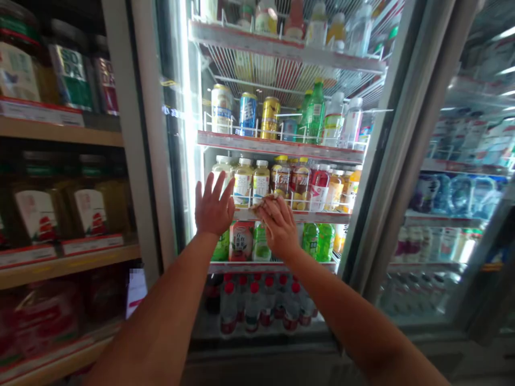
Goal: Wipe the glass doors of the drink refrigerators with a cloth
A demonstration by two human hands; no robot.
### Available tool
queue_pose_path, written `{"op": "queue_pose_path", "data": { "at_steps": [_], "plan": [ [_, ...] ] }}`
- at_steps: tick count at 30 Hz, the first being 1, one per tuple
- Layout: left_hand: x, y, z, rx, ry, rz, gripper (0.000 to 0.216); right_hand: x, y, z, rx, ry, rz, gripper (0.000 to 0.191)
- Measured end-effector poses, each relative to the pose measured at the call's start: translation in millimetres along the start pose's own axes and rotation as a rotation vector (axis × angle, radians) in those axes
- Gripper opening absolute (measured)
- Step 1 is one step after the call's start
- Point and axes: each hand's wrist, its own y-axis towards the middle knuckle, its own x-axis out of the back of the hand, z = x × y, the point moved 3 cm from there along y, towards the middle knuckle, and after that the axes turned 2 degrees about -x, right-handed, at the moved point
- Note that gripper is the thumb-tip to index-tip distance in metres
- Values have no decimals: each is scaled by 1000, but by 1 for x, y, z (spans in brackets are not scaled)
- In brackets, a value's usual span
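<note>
My left hand (215,206) is raised with its fingers spread, holding nothing. It is in front of the left end of a shelf of bottled drinks, level with a pale bottle (222,165). My right hand (278,225) has its fingers over a crumpled brownish cloth (261,203). That cloth is in front of the same shelf's front rail (322,216), just below a tea bottle (261,179). Most of the cloth is hidden under the fingers. Whether either palm presses on door glass, I cannot tell.
A lit drinks cooler stands ahead, with cans (271,115) and green bottles (316,110) on upper shelves and red-capped bottles (253,305) at the bottom. A long metal door upright (418,134) runs along its right side. Wooden shelves (108,254) with large bottles are at left.
</note>
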Motion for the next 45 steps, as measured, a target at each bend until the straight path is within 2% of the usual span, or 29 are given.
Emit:
{"op": "queue_pose_path", "data": {
  "at_steps": [3,5,9,11,12,14,16,18,20,23,26,28,30,32,34,38,41,43,45],
  "plan": [
    [0,0,0,5,-6,-2,61,0,-25,-5,196,13,108,53],
    [0,0,0,8,-9,8,60,5,-24,-15,246,16,139,55],
    [-2,1,2,34,-48,34,57,26,8,-52,-26,-28,-69,57],
    [-3,1,2,38,-51,41,57,31,6,-62,-94,-42,-149,60],
    [-3,1,2,33,-42,40,57,30,-2,-62,-84,-41,-146,61],
    [-3,1,2,18,-18,32,58,26,-27,-58,5,-38,-66,62],
    [-2,1,1,16,-14,27,59,22,-49,-52,151,-43,69,60],
    [-2,1,1,31,-36,35,59,25,-54,-55,243,-54,158,58],
    [-2,1,1,49,-55,43,59,35,-39,-70,188,-74,121,59],
    [-2,2,1,47,-49,44,58,50,-17,-99,-50,-112,-68,62],
    [-2,2,0,47,-59,43,57,51,-38,-105,-174,-106,-206,68],
    [-2,2,1,56,-64,42,57,44,-72,-99,-158,-94,-190,71],
    [-2,2,1,58,-50,45,56,37,-101,-92,-45,-97,-78,72],
    [-2,2,0,58,-30,53,56,36,-111,-96,12,-112,-9,69],
    [-2,2,0,57,-21,56,56,44,-99,-112,-32,-132,-60,65],
    [-2,2,-1,48,-18,62,55,60,-72,-144,-228,-164,-277,58],
    [-2,1,0,27,-2,43,56,57,-94,-144,-310,-179,-325,57],
    [-2,1,0,15,3,22,57,53,-117,-139,-326,-182,-301,59],
    [-2,1,1,10,1,17,58,51,-127,-138,-316,-180,-278,60]
  ]
}}
